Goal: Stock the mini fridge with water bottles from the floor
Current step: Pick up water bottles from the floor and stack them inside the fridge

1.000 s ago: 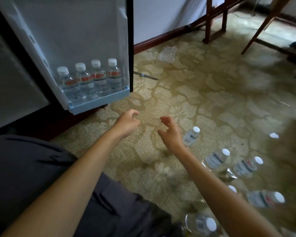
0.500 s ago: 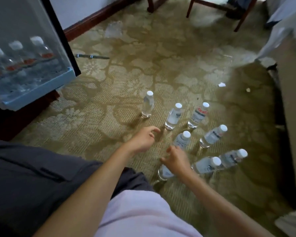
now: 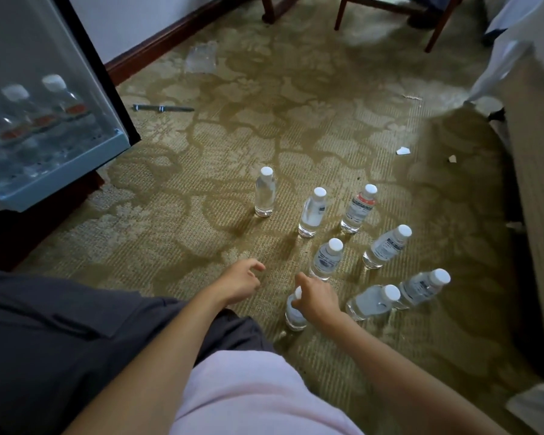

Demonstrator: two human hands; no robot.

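water bottles (image 3: 312, 213) stand upright on the carpet (image 3: 201, 189), caps up. your right hand (image 3: 315, 298) closes on the nearest bottle (image 3: 293, 312) at its cap; your left hand (image 3: 241, 281) hovers loosely curled, empty, beside it.

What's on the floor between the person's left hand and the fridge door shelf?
Nothing: in the head view, only bare patterned carpet lies between the left hand and the fridge door shelf.
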